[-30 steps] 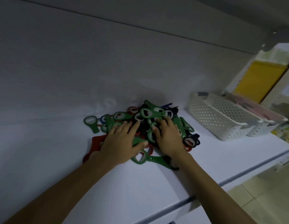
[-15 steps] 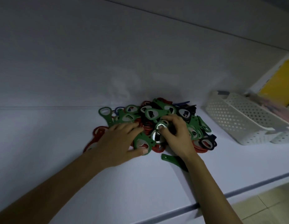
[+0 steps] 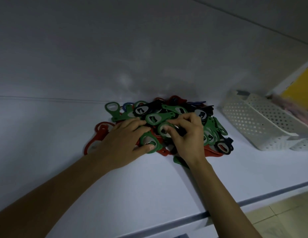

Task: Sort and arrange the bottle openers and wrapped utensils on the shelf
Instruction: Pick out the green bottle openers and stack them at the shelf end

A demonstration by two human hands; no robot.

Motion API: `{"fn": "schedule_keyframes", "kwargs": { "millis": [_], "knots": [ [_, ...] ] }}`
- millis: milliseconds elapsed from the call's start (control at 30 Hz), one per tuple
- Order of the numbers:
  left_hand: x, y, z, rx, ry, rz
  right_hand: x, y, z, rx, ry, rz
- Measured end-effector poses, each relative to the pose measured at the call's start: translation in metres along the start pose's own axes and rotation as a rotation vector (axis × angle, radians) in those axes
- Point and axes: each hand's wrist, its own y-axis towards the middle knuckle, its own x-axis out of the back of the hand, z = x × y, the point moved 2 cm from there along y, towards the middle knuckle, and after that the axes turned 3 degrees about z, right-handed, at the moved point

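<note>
A heap of green, red and dark blue bottle openers point(image 3: 182, 110) lies on the white shelf point(image 3: 149, 182) against the back wall. My left hand point(image 3: 122, 145) rests flat on the heap's left side, its thumb on a green opener point(image 3: 150, 143). My right hand point(image 3: 187, 138) is in the middle of the heap, its fingers curled and pinching another green opener point(image 3: 162, 128). A red opener point(image 3: 98, 138) pokes out to the left of my left hand. Pink wrapped utensils point(image 3: 290, 107) show blurred in the far basket.
Two white perforated baskets point(image 3: 256, 124) stand on the shelf to the right of the heap. A yellow panel point(image 3: 301, 86) lies behind them. The shelf's front edge point(image 3: 218, 210) runs under my right forearm, with tiled floor below at the right.
The view has shifted left and closer. My right hand's fingers have curled tighter on a green opener. My left hand has stayed flat on the heap.
</note>
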Motion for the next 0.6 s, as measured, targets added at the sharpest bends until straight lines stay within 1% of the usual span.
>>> {"fn": "schedule_keyframes", "kwargs": {
  "millis": [100,167,200,233,267,300,333,367,400,467,533,600],
  "knots": [
    [-0.001,0.001,0.001,-0.020,-0.017,-0.054,0.004,0.000,0.010,0.117,0.028,-0.159],
    [0.002,0.002,-0.001,-0.038,-0.030,-0.109,0.005,-0.003,0.016,0.214,0.000,-0.240],
    [0.005,0.003,-0.003,-0.046,-0.065,-0.147,0.004,-0.005,0.019,0.266,-0.035,-0.266],
    [0.008,0.004,-0.005,-0.044,-0.171,-0.187,0.001,-0.007,0.022,0.318,-0.077,-0.271],
    [0.010,0.004,-0.007,-0.022,-0.378,-0.210,-0.002,-0.009,0.026,0.377,-0.117,-0.250],
    [0.013,0.004,-0.009,0.021,-0.671,-0.201,-0.006,-0.010,0.029,0.448,-0.150,-0.204],
    [0.015,0.006,-0.010,0.075,-0.948,-0.171,-0.010,-0.012,0.033,0.524,-0.176,-0.142],
    [0.014,0.007,-0.009,0.128,-1.146,-0.142,-0.015,-0.014,0.036,0.591,-0.194,-0.082],
    [0.011,0.008,-0.006,0.182,-1.249,-0.139,-0.018,-0.015,0.039,0.639,-0.200,-0.031],
    [0.008,0.009,-0.003,0.267,-1.278,-0.216,-0.021,-0.015,0.043,0.650,-0.176,0.043],
    [0.008,0.010,0.000,0.321,-1.275,-0.305,-0.021,-0.014,0.043,0.541,-0.134,0.115],
    [0.008,0.011,0.004,0.320,-1.312,-0.323,-0.021,-0.014,0.039,0.414,-0.156,0.210]
  ]
}}
